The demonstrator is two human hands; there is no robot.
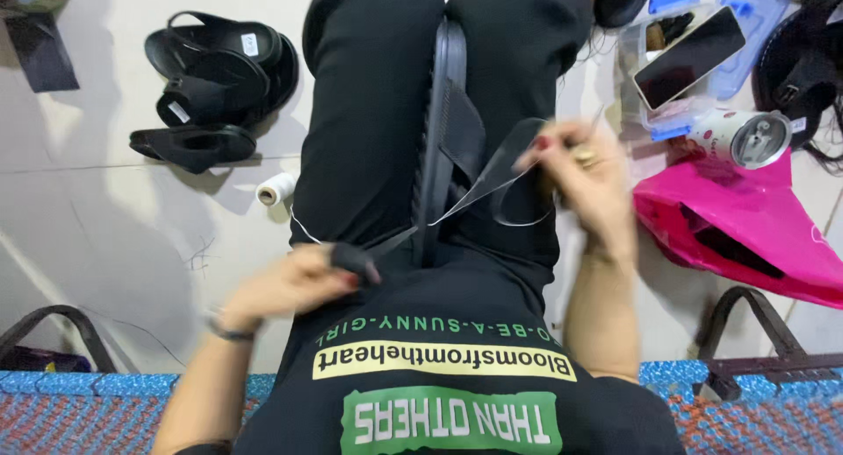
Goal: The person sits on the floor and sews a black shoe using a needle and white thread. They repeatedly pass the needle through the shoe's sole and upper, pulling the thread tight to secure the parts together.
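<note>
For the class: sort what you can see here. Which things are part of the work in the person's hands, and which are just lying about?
In the work:
left hand
right hand
black sandal sole
clear strap

Lying about:
pile of black sandals
thread spool
phone
can
pink bag

A small home shoemaking workspace is showing here: black unfinished sandals [215, 86] are lying piled on the pale tiled floor [105, 218] well left of the fingers, a white thread spool [276, 190] is sitting near them, and a woven blue-and-red seat [79, 411] is running behind.
</note>
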